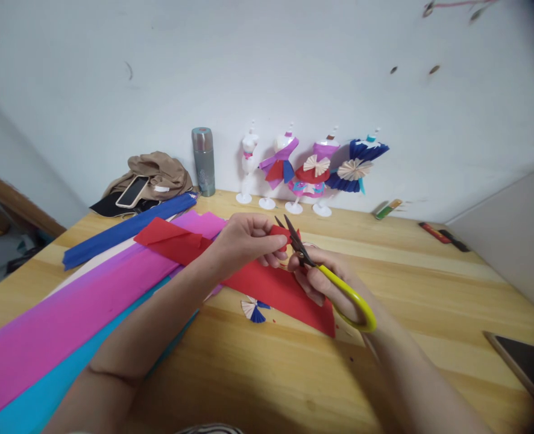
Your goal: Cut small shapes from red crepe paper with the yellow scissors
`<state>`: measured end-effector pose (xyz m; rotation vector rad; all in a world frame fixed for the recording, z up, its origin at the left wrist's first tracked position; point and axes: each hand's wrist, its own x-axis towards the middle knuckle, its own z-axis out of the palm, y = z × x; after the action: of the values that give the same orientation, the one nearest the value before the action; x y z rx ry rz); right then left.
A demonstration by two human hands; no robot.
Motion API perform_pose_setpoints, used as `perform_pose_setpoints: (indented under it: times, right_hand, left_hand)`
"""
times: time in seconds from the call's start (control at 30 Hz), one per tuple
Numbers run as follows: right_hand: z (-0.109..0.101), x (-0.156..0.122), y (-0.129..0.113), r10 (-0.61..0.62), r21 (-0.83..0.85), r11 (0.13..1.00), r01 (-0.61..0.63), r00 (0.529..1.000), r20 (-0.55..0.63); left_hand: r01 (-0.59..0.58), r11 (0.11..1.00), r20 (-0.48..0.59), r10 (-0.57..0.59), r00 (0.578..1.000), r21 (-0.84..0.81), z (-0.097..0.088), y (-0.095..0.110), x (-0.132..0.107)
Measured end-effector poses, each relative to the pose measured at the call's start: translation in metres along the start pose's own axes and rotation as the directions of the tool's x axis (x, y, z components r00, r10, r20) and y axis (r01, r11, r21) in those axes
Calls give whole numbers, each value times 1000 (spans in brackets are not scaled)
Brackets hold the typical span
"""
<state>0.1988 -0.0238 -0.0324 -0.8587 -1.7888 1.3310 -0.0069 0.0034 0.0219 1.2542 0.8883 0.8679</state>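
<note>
My left hand (248,242) pinches a small folded piece of red crepe paper (279,232) above the wooden table (430,289). My right hand (325,283) grips yellow-handled scissors (321,271), whose dark blades stand apart at the red piece. Below both hands lies a long red crepe sheet (276,289). A small pleated white-and-blue paper fan (253,309) rests on the table just in front of that sheet.
Pink (68,313), cyan (27,404) and blue (126,229) crepe strips lie at the left. Several small mannequins in paper dresses (312,172) stand by the wall beside a grey flask (204,160). A phone on cloth (134,190) lies back left, a dark tablet (527,361) at right.
</note>
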Motion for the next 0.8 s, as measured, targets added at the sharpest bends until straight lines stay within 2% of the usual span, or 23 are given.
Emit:
perform_pose_setpoints:
  times: [0.6, 0.8]
  right_hand:
    - [0, 1, 5, -40, 23, 999, 40, 999, 16]
    - [2, 1, 7, -66, 28, 997, 66, 998, -17]
  left_hand:
    - [7, 999, -7, -7, 1000, 38, 0, 7, -2]
    - [0, 999, 8, 0, 1000, 32, -1, 6, -2]
